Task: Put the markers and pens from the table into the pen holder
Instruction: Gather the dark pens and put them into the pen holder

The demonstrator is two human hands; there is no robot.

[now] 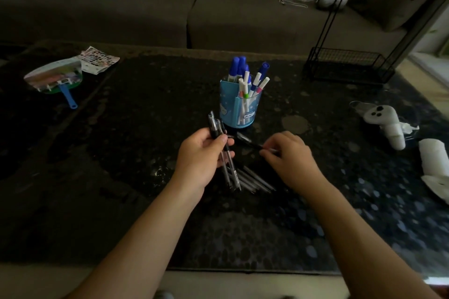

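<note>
A blue pen holder (229,107) stands upright at the middle of the dark table (121,177), with several blue markers (237,65) and white markers (245,85) in it. My left hand (204,155) is shut on a bundle of black pens (227,165), held a little in front of the holder. To its right, my right hand (289,158) pinches one black pen (245,141) by its end, the pen lying low near the table and pointing toward the holder. Several more pens (257,181) lie on the table between my hands.
A hand fan (56,75) and a printed sheet (99,58) lie at the far left. A black wire rack (347,65) stands at the far right. White controllers (386,121) and white cloth (435,165) sit at the right edge. A grey sofa (218,7) is behind.
</note>
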